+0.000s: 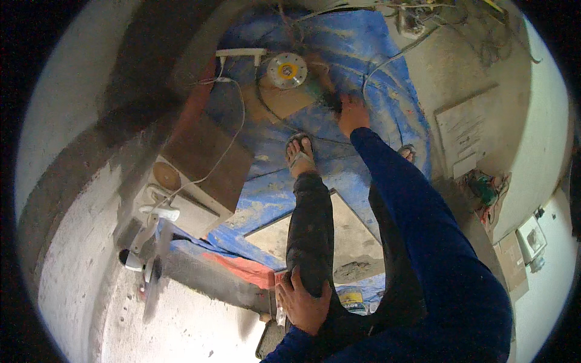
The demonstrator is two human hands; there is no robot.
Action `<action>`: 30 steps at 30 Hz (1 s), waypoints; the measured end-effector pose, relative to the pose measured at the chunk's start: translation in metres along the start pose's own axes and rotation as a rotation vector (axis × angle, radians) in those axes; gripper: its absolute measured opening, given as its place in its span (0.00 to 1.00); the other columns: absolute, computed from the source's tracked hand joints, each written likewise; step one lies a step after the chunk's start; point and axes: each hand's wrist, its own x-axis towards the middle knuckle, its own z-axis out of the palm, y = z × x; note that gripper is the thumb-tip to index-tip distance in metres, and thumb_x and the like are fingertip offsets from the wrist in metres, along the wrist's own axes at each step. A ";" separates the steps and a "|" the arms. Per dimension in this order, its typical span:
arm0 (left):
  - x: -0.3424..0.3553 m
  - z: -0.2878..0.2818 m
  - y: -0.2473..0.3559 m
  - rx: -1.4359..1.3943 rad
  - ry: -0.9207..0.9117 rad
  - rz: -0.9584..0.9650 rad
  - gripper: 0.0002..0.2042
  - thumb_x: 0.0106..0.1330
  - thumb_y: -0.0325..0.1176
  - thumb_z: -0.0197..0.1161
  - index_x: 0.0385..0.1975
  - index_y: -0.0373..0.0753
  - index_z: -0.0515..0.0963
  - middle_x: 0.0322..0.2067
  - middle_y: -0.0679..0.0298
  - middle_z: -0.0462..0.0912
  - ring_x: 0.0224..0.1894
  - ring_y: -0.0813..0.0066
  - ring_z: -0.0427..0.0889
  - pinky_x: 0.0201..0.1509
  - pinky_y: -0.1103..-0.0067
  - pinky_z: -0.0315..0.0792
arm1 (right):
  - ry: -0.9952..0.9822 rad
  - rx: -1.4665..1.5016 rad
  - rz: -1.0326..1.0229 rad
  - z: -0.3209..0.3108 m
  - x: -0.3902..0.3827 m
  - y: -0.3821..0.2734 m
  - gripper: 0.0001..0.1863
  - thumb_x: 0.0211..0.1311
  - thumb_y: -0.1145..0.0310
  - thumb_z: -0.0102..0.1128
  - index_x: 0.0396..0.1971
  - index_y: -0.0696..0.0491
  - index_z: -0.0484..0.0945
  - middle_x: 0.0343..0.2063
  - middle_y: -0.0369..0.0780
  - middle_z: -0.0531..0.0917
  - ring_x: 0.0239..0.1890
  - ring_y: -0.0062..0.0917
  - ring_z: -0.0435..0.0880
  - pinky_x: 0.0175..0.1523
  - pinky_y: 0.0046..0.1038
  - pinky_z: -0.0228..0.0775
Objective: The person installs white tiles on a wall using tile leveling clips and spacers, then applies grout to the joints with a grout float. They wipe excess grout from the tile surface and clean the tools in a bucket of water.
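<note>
Angle grinder (pixel 311 85) is found lying on the blue tarpaulin (pixel 369 48) spread over the floor, its yellow-centred cutting disc (pixel 287 71) turned up toward the camera and resting over a brown board (pixel 284 100). The right hand (pixel 352 114) is stretched down onto the grinder's dark body; whether its grip is closed round the body or merely laid on it cannot be told from this view. The left hand (pixel 302 302) is pressed open-fingered against the knee of the dark trouser leg (pixel 311 224), holding nothing.

A cut could be suffered if the disc were spinning, since a sandalled foot (pixel 299 154) is planted near the tool and toes are left bare. The white cord (pixel 233 130) trailing from the power strip (pixel 241 53) across the tarpaulin could be snagged or severed by the disc. Balance could be lost through the deep forward bend.

A pale flat carton (pixel 463 130) with a small white label is seen on the floor to the right. A brown speaker box (pixel 196 175) with a round tan face is set at the left, a white fan (pixel 148 254) beside it. A small yellow-labelled tin (pixel 351 297) is placed near the left hand.
</note>
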 end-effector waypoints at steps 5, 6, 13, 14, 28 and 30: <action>0.003 -0.001 -0.011 0.004 0.012 -0.014 0.36 0.55 0.47 0.74 0.61 0.39 0.69 0.55 0.44 0.72 0.60 0.38 0.70 0.64 0.50 0.64 | 0.073 0.071 -0.033 -0.006 -0.023 -0.030 0.25 0.65 0.57 0.63 0.58 0.54 0.75 0.60 0.49 0.76 0.59 0.46 0.77 0.64 0.46 0.69; 0.006 -0.002 -0.013 -0.041 -0.016 -0.031 0.34 0.55 0.46 0.74 0.60 0.38 0.70 0.55 0.44 0.72 0.59 0.39 0.70 0.63 0.51 0.65 | -0.053 0.148 -0.036 -0.003 -0.022 -0.049 0.25 0.66 0.56 0.62 0.58 0.54 0.75 0.60 0.50 0.76 0.60 0.46 0.77 0.65 0.45 0.68; 0.098 -0.026 -0.019 -0.667 0.073 -0.006 0.18 0.65 0.36 0.70 0.51 0.36 0.77 0.49 0.55 0.77 0.54 0.59 0.76 0.59 0.67 0.70 | -0.150 0.511 -0.216 0.029 0.032 -0.201 0.30 0.68 0.55 0.58 0.63 0.58 0.72 0.58 0.56 0.78 0.60 0.51 0.76 0.64 0.46 0.69; 0.123 -0.028 -0.012 -0.837 0.097 -0.081 0.15 0.67 0.34 0.68 0.50 0.36 0.77 0.49 0.57 0.77 0.53 0.64 0.76 0.58 0.69 0.71 | -0.118 0.512 -0.174 0.036 0.048 -0.220 0.31 0.68 0.53 0.59 0.63 0.59 0.72 0.57 0.57 0.79 0.58 0.52 0.78 0.62 0.46 0.71; 0.557 -0.158 0.128 -0.016 0.510 1.008 0.24 0.76 0.55 0.51 0.54 0.43 0.82 0.51 0.48 0.84 0.51 0.48 0.83 0.59 0.59 0.73 | 0.058 0.840 0.153 0.043 0.072 -0.251 0.20 0.66 0.56 0.63 0.50 0.54 0.82 0.41 0.51 0.86 0.45 0.48 0.85 0.50 0.44 0.76; 0.596 -0.151 0.133 0.318 0.407 1.227 0.25 0.76 0.58 0.48 0.55 0.46 0.81 0.52 0.48 0.83 0.53 0.46 0.82 0.60 0.57 0.73 | 0.090 0.953 0.149 0.040 0.059 -0.250 0.18 0.68 0.58 0.62 0.50 0.54 0.81 0.41 0.50 0.86 0.45 0.48 0.85 0.51 0.44 0.76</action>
